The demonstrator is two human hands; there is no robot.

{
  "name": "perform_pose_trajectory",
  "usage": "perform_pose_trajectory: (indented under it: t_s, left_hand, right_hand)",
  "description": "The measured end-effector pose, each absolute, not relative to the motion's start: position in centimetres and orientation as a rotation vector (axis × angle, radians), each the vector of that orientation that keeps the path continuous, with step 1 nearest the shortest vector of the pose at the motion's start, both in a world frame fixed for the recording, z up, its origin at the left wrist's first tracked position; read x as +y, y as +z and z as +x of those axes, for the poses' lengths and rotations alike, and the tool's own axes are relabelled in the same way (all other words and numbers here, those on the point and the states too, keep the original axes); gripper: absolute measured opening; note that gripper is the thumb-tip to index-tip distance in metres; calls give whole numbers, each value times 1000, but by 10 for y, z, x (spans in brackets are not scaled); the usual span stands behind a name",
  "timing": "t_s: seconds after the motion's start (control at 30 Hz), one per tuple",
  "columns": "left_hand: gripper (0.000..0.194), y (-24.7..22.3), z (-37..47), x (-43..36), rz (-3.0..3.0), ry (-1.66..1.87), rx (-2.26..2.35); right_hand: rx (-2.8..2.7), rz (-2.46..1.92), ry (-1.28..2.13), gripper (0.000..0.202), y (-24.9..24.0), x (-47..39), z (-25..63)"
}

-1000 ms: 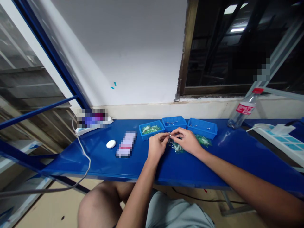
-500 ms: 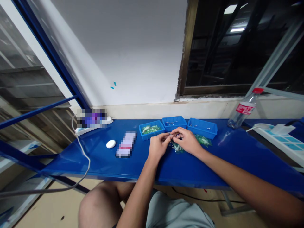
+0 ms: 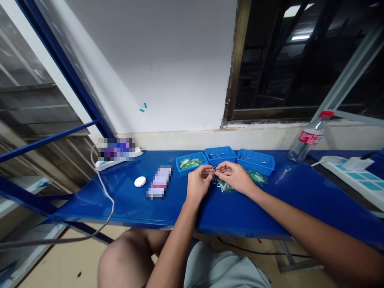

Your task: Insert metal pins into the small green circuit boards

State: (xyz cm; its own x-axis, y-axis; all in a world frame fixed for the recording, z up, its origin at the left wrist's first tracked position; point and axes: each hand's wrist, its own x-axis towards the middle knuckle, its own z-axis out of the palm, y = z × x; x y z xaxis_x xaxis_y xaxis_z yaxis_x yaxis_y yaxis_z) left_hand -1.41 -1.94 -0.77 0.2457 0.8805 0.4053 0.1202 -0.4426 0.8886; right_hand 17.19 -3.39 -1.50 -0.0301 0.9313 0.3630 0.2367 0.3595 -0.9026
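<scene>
My left hand [image 3: 199, 183] and my right hand [image 3: 234, 176] meet fingertip to fingertip over the blue table, in front of the trays. Both are closed in a pinch around something small and metallic, too small to name. Beneath the fingers lies a clear green bag [image 3: 225, 187] of small parts, partly covered by my right hand. Behind them stand a left blue tray [image 3: 183, 173] with green packets, a middle blue tray [image 3: 220, 160] with thin metal pieces, and a right blue tray [image 3: 256, 163] with a few small pieces. Another green bag [image 3: 258, 177] lies before the right tray.
A blurred flat item [image 3: 160, 183] and a white round object [image 3: 140, 182] lie left of my hands. A plastic bottle [image 3: 310, 138] with a red cap stands at the back right. Power strips [image 3: 357, 176] and cables sit at both ends.
The fingers of both hands have shifted slightly and loosened a little around the small piece. More of the bag beneath shows. The trays and other objects have stayed where they were.
</scene>
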Motion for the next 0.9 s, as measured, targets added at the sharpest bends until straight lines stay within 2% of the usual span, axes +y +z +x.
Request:
perform_pose_trajectory:
  t_s: [0.3, 0.63, 0.9]
  left_hand:
    - [30, -5, -13, -21, 1587, 1292, 780]
    - [32, -10, -14, -15, 1648, 1335, 905]
    - [28, -8, -15, -17, 1714, 1336, 967]
  right_hand:
    - [-1592, -1039, 735, 20, -6, -39, 168]
    - [-1454, -1128, 407, 33, 5, -24, 199]
    - [-1474, -1213, 98, 25, 13, -20, 220]
